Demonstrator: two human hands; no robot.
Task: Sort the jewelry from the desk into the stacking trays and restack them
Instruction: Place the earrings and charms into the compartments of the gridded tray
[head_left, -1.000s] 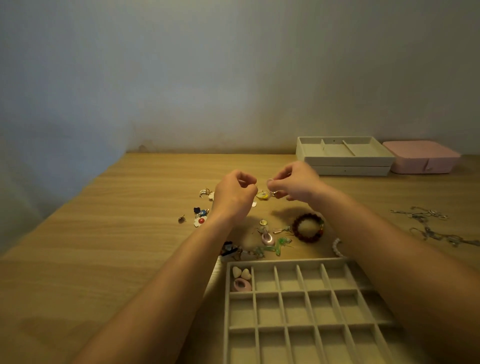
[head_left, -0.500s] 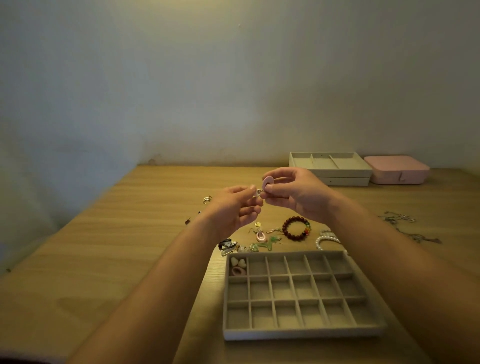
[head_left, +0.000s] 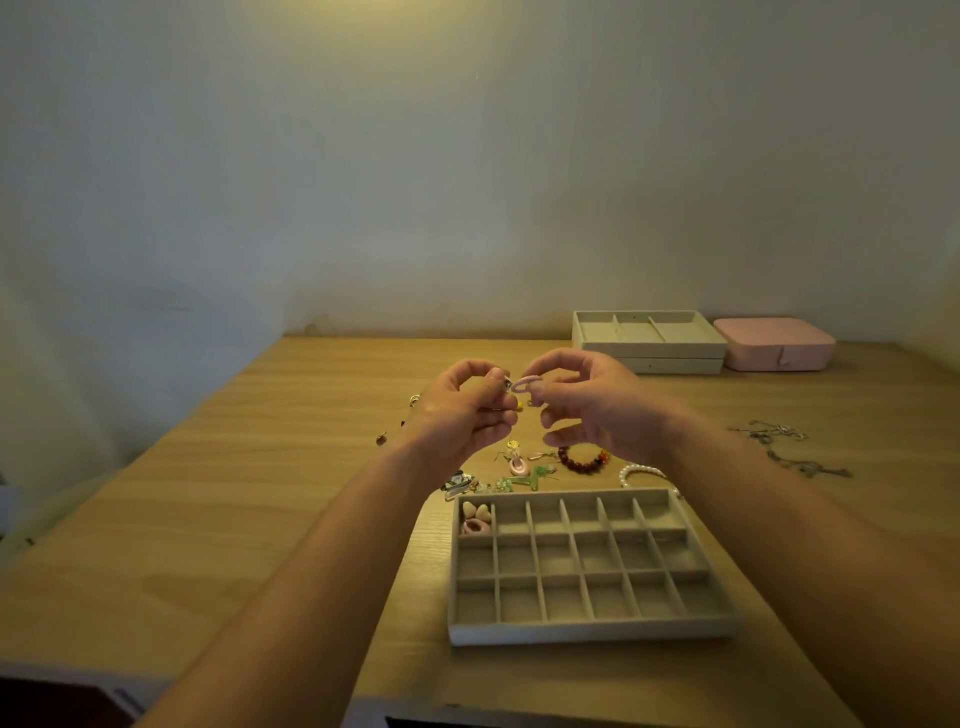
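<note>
right hand (head_left: 597, 410): pink oval earring (head_left: 524, 385) pinched between thumb and forefinger, held above desk (head_left: 260, 493) | left hand (head_left: 467, 410): fingers curled, small metal fitting (head_left: 505, 384) pinched at earring's end | grid tray (head_left: 587, 631) set near desk edge, pieces seen in far-left cell | red bead bracelet (head_left: 584, 462) laid just behind tray | stacked trays (head_left: 649, 351) seen by wall

A pink oval earring (head_left: 524, 385) is pinched between the left hand (head_left: 460, 413) and right hand (head_left: 597, 410). Loose jewelry (head_left: 519, 465) is scattered beneath them, with a grid tray (head_left: 592, 633) nearer and stacked trays (head_left: 670, 365) beyond.
</note>
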